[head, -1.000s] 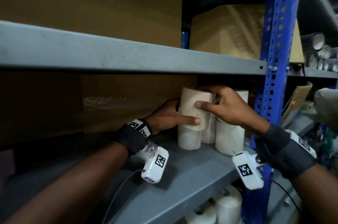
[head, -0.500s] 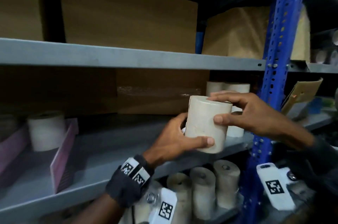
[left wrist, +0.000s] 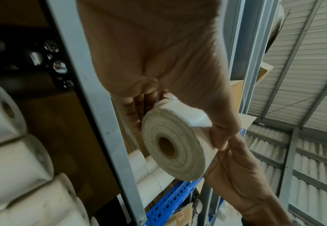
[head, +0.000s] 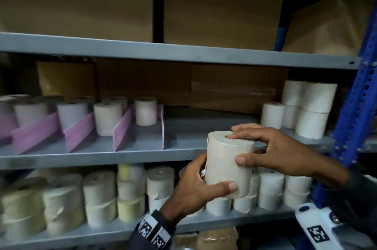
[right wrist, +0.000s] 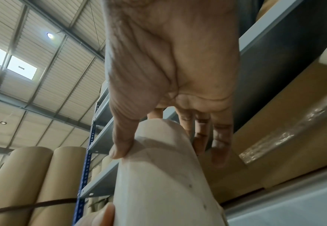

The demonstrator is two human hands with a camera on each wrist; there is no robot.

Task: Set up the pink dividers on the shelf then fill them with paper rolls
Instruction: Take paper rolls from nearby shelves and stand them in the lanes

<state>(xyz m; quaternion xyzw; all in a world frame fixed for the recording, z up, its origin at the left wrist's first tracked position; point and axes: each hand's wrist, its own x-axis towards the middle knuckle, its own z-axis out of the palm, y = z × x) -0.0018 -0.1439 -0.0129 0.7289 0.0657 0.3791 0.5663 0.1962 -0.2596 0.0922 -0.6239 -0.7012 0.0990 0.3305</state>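
Both hands on one paper roll, just in front of the shelf [head: 183,156]

Left of it on the shelf, pink dividers [head: 122,127] stand with rolls between; the far-left ones blur. Left hand [head: 191,186] wraps the paper roll [head: 226,164] low, right hand [head: 271,151] pinches its top; the fingers behind are hidden.

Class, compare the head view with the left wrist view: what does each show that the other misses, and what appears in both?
Only the head view shows the pink dividers on the middle shelf, with rolls standing between them, and the cardboard boxes on the shelf above. Only the left wrist view shows the held paper roll's hollow core end-on and the corrugated roof. Both show the left hand and right hand gripping that roll.
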